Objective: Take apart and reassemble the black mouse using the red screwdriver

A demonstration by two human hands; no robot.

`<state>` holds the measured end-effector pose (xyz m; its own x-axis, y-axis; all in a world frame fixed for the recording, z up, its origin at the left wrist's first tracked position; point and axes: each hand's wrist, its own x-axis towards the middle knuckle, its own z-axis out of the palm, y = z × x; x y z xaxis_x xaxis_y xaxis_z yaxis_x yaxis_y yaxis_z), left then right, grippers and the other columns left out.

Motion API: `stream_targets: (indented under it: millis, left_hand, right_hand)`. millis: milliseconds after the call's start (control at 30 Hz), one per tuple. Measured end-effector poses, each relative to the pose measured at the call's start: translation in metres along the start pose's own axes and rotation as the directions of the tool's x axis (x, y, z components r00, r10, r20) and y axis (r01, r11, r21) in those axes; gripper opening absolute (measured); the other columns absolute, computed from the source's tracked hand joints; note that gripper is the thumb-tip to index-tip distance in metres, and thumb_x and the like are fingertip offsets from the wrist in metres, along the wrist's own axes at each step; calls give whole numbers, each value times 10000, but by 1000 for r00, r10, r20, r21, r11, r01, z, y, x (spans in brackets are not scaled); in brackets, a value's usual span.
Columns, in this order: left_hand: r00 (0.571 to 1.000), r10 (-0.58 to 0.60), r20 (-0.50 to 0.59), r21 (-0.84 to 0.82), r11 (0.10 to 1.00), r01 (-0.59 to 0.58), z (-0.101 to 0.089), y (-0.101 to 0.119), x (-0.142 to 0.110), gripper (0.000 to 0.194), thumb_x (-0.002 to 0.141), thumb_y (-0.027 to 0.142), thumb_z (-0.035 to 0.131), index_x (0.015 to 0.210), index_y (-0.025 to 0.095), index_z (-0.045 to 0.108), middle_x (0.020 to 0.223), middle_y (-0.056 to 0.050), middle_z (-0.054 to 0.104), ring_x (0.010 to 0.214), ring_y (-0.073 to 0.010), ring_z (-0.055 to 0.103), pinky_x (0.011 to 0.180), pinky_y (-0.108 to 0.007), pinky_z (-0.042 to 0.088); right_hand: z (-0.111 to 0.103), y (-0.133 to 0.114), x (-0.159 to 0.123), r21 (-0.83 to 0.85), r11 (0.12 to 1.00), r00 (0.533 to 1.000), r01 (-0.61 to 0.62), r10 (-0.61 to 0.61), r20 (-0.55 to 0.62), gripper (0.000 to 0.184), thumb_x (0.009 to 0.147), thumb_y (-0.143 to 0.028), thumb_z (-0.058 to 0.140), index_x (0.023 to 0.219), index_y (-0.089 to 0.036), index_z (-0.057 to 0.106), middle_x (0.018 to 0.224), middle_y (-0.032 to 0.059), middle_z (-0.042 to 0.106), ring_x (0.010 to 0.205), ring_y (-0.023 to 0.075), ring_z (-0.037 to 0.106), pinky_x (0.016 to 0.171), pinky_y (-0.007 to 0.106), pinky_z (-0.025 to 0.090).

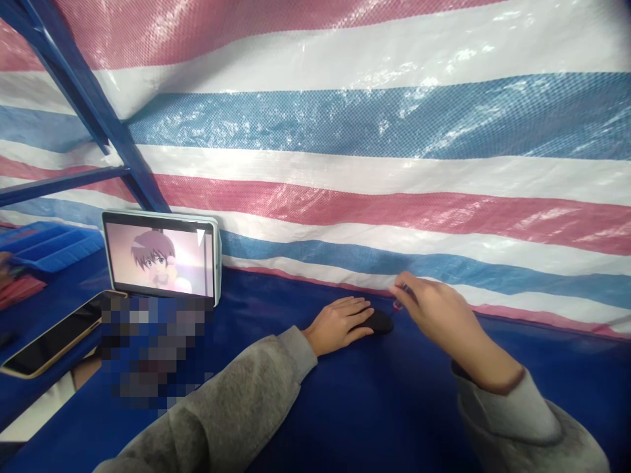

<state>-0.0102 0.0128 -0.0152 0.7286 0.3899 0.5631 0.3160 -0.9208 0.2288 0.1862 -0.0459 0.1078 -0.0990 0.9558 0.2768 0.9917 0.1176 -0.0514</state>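
Grey fleece sleeves on both forearms, reaching forward over a dark blue desk (374, 407) toward its far edge. Left hand (340, 323) laid palm down, fingers extended and nearly flat, fingertips resting on a small black oval object (380, 321); grip open, pressing from above rather than closing around it. Right hand (434, 309) raised slightly above the surface, wrist bent, fingers curled inward; thumb and forefinger pinched on a small reddish item (397, 304) just beside the black oval object. Kind of item too small to tell.

Black oval object lying on the desk between the two hands, close to the tarpaulin's lower hem; low, rounded, matte.

Behind the hands, a woven plastic tarpaulin (374, 131) in pink, white and blue horizontal stripes, glossy and creased, closing off the whole back of the desk. Blue metal frame bars (93, 108) crossing diagonally at upper left.

Well apart to the left, a tablet (162, 257) propped upright with a lit screen showing a cartoon figure. Near it, a phone (54, 338) with a dark screen and pale gold edge, lying tilted. Blurred patch between tablet and left sleeve, contents unreadable. Blue plastic tray (46, 244) with compartments at far left.
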Motion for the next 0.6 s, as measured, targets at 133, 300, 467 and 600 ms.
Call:
stream_targets:
  millis: [133,300,467,600]
  left_hand:
    - [1000,2,-14,-8,1000,-2,-1,1,0,434,994,459,475,1283,158,598,1338,-81,609,1292,-188,536,1142,-353,405]
    - [1000,-12,-9,-15,1000,12,-2,1,1,427,999,456,465,1289,171,596,1325,-81,618,1282,-195,546,1132,-360,418]
    - [1000,-18,-11,-14,1000,17,0,0,0,439,997,470,460,1298,178,588,1324,-78,619,1281,-194,548,1133,-366,417]
    - [1000,2,-25,-11,1000,-3,1,-1,0,445,1000,466,457,1298,162,584,1328,-83,616,1285,-195,542,1131,-370,415]
  right_hand:
    - [-1,-3,0,-30,999,999,-40,40,25,229,974,-347,373,922,-226,561,736,20,692,653,214,640,540,294,286]
    - [-3,-6,-1,-19,999,999,-38,38,7,167,909,-206,410,981,-211,560,908,39,700,727,210,649,575,301,323]
    - [-1,-5,0,23,999,1000,-23,23,-6,163,946,-263,408,967,-220,564,841,27,698,686,203,643,573,299,319]
    - [0,-5,1,23,999,998,-37,36,47,251,980,-394,384,919,-228,561,676,12,673,636,212,637,552,295,289]
